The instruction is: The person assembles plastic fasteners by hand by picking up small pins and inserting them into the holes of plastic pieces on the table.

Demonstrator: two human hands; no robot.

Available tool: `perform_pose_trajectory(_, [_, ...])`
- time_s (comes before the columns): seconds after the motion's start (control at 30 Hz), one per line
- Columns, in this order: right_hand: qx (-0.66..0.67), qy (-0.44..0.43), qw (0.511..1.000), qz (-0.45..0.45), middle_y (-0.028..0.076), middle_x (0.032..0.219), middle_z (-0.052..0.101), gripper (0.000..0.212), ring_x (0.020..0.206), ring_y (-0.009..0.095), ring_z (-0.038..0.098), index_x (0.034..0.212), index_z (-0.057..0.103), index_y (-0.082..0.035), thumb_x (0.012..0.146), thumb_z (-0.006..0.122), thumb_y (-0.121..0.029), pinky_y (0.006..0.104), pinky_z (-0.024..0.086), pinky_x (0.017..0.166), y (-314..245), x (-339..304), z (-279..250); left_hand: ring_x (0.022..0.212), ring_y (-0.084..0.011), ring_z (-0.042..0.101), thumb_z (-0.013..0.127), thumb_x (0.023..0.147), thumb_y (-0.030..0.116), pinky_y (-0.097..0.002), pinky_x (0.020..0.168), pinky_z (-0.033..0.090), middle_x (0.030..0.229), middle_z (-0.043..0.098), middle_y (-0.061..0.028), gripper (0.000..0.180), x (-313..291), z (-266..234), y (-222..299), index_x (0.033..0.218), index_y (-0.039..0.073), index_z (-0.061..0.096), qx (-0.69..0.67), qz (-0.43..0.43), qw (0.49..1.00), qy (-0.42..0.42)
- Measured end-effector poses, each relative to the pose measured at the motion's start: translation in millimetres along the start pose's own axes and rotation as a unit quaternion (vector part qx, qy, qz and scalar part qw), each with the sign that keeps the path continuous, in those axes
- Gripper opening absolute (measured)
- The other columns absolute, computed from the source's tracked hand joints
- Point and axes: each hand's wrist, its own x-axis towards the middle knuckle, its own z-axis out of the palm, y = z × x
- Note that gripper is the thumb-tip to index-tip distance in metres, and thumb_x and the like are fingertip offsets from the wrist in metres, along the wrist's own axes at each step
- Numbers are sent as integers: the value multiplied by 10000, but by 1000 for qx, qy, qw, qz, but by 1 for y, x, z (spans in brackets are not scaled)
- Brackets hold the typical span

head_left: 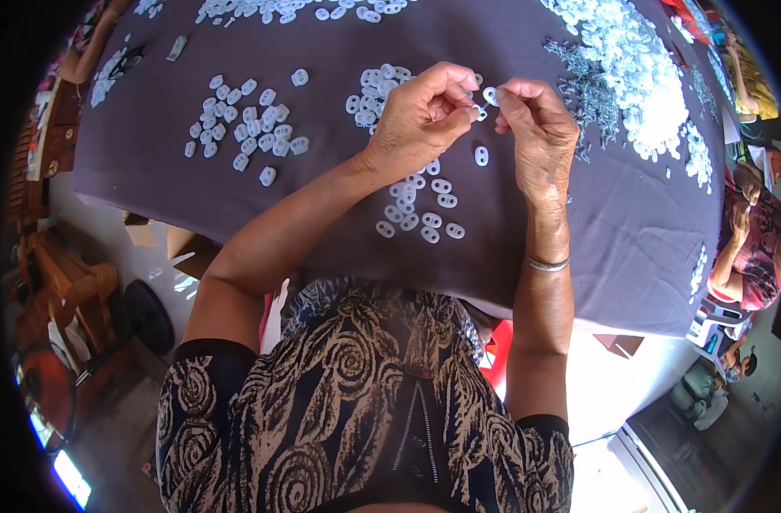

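Observation:
My left hand [424,113] is closed in a pinch at the middle of the table, a small white plastic piece [480,114] at its fingertips. Close beside it, thumb and fingers of my right hand [536,128] grip a white oval two-hole plastic piece [490,95]. The fingertips nearly meet, and whether the two pieces touch I cannot tell. Below them lies a single two-hole piece [481,156], with a loose group of similar ones [430,233] nearer me. Another cluster [377,88] is partly hidden behind my left hand.
A dark cloth covers the table [322,248]. Several white pieces [253,128] lie scattered at the left. At the right spreads a large white heap [642,85] beside a mound of small dark metal parts [591,98]. Other people [754,231] sit along the right side.

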Motion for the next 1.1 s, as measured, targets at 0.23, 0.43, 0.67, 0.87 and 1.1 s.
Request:
perform_pose_trajectory(0.23, [-10,0,1000,-7,16,768,599,62,612,73,528,898,633,-4,839,618,-8,206,441,573,0,0,1,673,-6,514,601,821,-40,-157,567,454,798,546,-1,240,0,0,2,1042,9,521,2,-5,1000,-1])
perform_pose_trajectory(0.43, [-1,7,1000,7,13,753,597,61,611,69,526,894,634,-4,837,616,-2,203,438,572,0,0,0,670,-8,516,607,819,-40,-157,563,451,797,549,-3,246,0,0,1,1044,11,520,1,-5,1000,-3])
perform_pose_trajectory(0.67, [-30,6,999,-8,-2,732,588,62,612,58,521,896,635,-7,835,620,-5,195,433,576,-1,0,2,666,-8,516,613,817,-41,-158,563,451,791,553,1,251,-1,0,3,1043,20,524,7,-9,1000,0])
perform_pose_trajectory(0.87, [-27,0,1000,-8,-10,723,579,62,611,52,513,896,635,-13,834,626,-10,190,426,573,0,0,2,678,-9,524,612,817,-39,-161,574,456,795,561,-4,252,-1,0,2,1045,23,524,8,-9,1000,0])
perform_pose_trajectory(1.1, [-78,-16,995,-66,-17,730,581,65,621,43,516,883,623,-15,827,619,18,181,432,566,4,-2,3,683,-11,526,600,817,-45,-162,575,456,801,564,-10,255,-1,-1,2,1052,16,520,8,-10,1000,1])
